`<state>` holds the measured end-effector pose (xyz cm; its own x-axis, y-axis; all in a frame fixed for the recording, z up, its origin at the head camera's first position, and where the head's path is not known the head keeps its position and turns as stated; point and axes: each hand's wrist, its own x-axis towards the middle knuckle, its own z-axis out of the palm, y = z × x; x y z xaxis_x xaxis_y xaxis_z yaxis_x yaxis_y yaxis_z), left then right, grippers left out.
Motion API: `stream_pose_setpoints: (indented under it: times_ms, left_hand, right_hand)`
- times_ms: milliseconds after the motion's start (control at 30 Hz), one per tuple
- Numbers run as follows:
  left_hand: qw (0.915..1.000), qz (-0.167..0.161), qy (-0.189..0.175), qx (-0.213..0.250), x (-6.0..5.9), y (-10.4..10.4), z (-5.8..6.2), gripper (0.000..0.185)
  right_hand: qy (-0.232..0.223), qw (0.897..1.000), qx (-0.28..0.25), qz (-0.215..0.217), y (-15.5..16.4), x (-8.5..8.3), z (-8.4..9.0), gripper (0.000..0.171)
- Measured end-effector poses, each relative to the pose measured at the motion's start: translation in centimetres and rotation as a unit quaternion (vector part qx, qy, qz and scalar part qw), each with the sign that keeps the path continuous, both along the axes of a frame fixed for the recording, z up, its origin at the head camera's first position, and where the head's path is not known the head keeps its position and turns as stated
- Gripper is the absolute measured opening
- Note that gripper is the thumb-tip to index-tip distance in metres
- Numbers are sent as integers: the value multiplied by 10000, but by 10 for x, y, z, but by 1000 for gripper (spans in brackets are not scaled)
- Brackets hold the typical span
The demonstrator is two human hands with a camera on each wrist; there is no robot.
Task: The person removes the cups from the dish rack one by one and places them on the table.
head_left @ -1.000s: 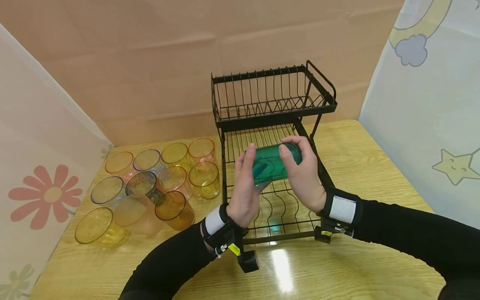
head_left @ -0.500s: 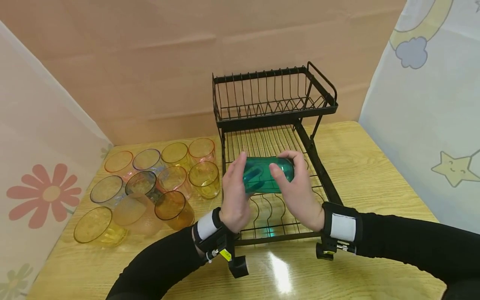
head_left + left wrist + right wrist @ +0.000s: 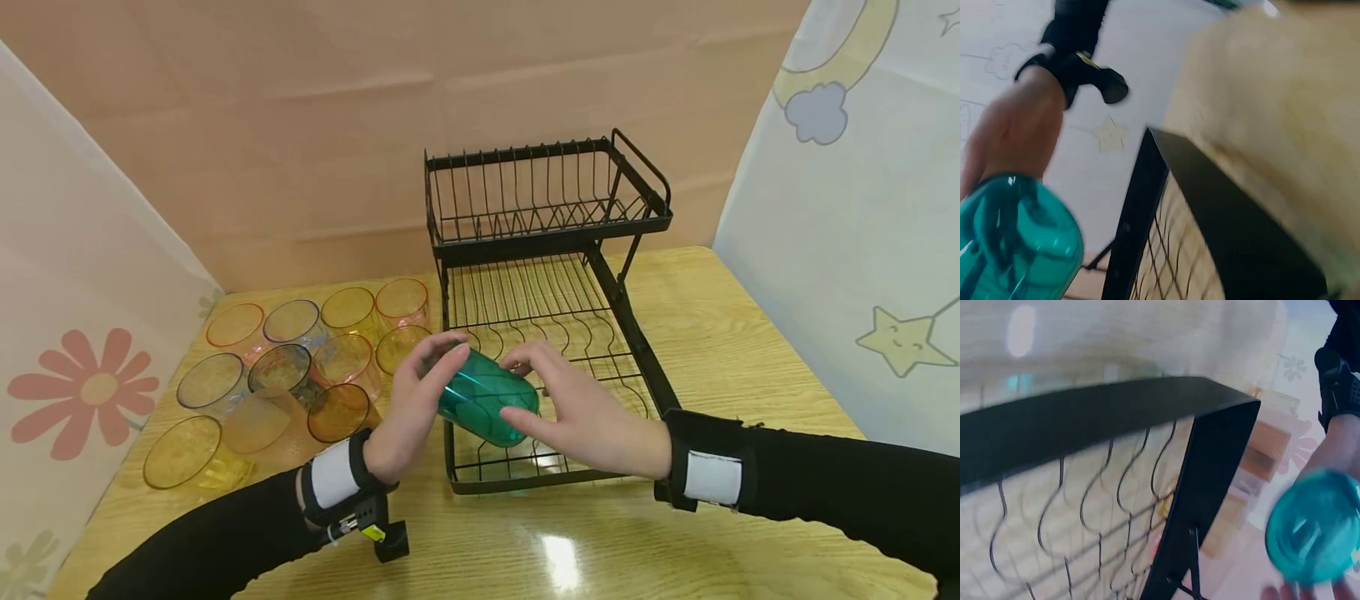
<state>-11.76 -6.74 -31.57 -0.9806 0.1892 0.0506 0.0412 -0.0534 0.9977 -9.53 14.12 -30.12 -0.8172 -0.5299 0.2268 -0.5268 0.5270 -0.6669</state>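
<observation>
A translucent green cup is tilted in the air over the front left of a black dish rack. My left hand grips its left end, the fingers round it. Beside its other end is my right hand, with thumb and fingers spread apart; the thumb overlaps the cup in the head view. In the right wrist view the cup stands above the right fingertips, which look apart from it. The left wrist view catches the cup at the lower left.
Several coloured clear glasses, among them an amber glass and a yellow glass, stand left of the rack on the wooden table. The rack's raised upper tier is at the back. Printed cloth walls flank the table.
Both hands and the green cup have moved left and towards me. The cup has turned so its right end points lower. The right hand's fingers have spread away from the cup.
</observation>
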Motion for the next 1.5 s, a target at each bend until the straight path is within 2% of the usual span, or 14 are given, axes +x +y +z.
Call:
stream_pose_setpoints:
  times_ms: [167, 267, 367, 467, 533, 767, 867, 1067, 1167, 1333, 1500]
  left_hand:
    - [9943, -279, 608, -830, -4, -25, 4, 31]
    - [9850, -411, 1019, -1333, -7, -39, 7, 31]
    - [9715, -496, 1415, -1836, -10, -49, 10, 33]
    - [9520, -470, 1850, -2393, -12, -57, 11, 36]
    - [9353, -427, 2116, -2803, -13, -61, 10, 39]
    - [8702, -429, 2929, -3940, -19, -67, 1, 44]
    - [8472, -459, 3162, -4245, -20, -67, -6, 45]
    - [7885, -337, 3660, -4932, -20, -67, -22, 48]
    - [7721, -295, 3762, -5113, -20, -66, -31, 47]
    - [7526, -327, 3836, -5342, -21, -65, -46, 47]
    - [7373, -310, 3979, -5451, -20, -65, -53, 49]
  right_hand:
    - [20, 9928, 921, 772, 5, -3, 9, 48]
    - [117, 9824, 1563, 1012, 10, -5, 13, 50]
    - [140, 9718, 2089, 1086, 16, -7, 16, 56]
    - [137, 9664, 2343, 1052, 23, -9, 20, 56]
    - [208, 9658, 2392, 983, 27, -10, 23, 53]
    - [989, 9655, 2327, 619, 40, -8, 35, 46]
    - [1254, 9652, 2246, 461, 45, -7, 38, 47]
    - [1700, 9631, 2070, 276, 51, -8, 37, 50]
    - [1743, 9667, 1864, 207, 52, -10, 36, 49]
    - [1567, 9741, 1628, 54, 52, -12, 33, 46]
    - [1439, 9768, 1587, -50, 53, -13, 30, 45]
